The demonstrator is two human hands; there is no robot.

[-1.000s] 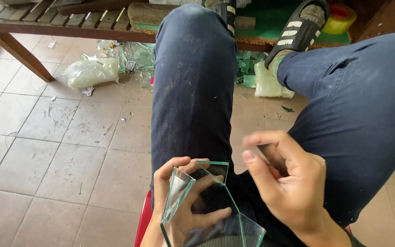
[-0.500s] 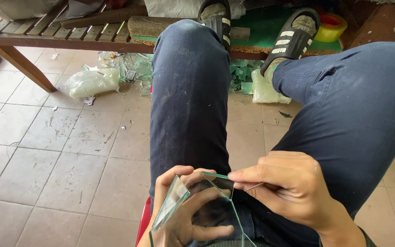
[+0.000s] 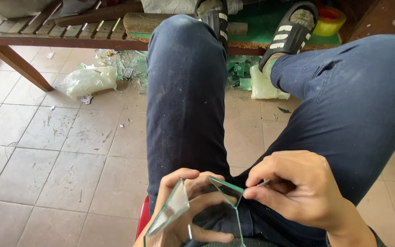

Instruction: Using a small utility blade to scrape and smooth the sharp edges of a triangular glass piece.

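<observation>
Seated, legs stretched toward 12 o'clock, both in dark trousers (image 3: 184,105).

Left hand (image 3: 184,215) at 6 o'clock, low in frame, wrist cut off by the bottom edge. Fingers curled and closed around a glass piece (image 3: 172,211); thumb crosses below it. The glass is clear with green edges, so its outline is hard to follow: one pane tilts toward 7 o'clock, another edge runs toward 4 o'clock, and the lower part runs out of frame. Cannot tell whether it is one folded shape or several panes held together.

Right hand (image 3: 298,192) at 5 o'clock, just beside the glass. Fingers pinched together on a thin grey tool (image 3: 265,183); only a short tip shows, the rest hidden in the fist. Tip sits at the glass's 3 o'clock corner; whether it touches is unclear.

A red seat (image 3: 143,219) shows as a sliver at 7 o'clock under the thigh, mostly hidden.

Feet in black striped sandals (image 3: 289,34) at 12 to 1 o'clock, resting on a wooden bench (image 3: 69,39) with a green mat (image 3: 257,20). A yellow tape roll (image 3: 329,20) at 1 o'clock, partly cut by the sandal. Under the bench, at 11 o'clock, a clear plastic bag (image 3: 88,81) and a heap of green glass scraps (image 3: 131,68), partly hidden behind the left leg. Tiled floor (image 3: 46,151), dusty.
</observation>
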